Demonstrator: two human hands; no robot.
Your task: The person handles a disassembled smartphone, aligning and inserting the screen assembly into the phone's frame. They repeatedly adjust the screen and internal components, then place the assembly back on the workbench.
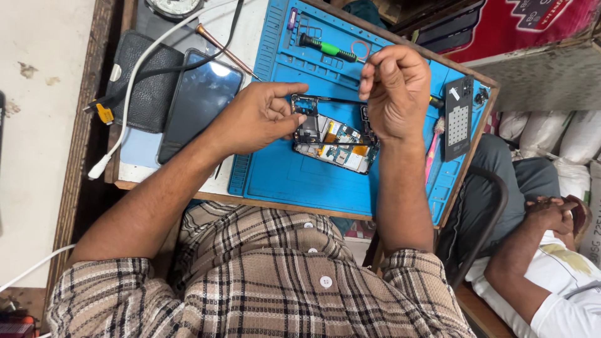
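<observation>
Left hand (260, 119) fingers pinch the left edge of the opened phone (335, 141); right hand (395, 91) fingers are bunched together above its right end. The phone lies on a blue mat (294, 175) on the table (156, 172), beside a dark phone (199, 103) and a green-handled screwdriver (327, 48)

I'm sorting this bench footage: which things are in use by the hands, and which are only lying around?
In use:
opened phone, steadied at its end by the left hand
right hand, poised over the phone's other end
blue work mat under it

Lying about:
green-handled screwdriver
dark phone, screen up
black pouch
white cable
back cover
pink brush
</observation>
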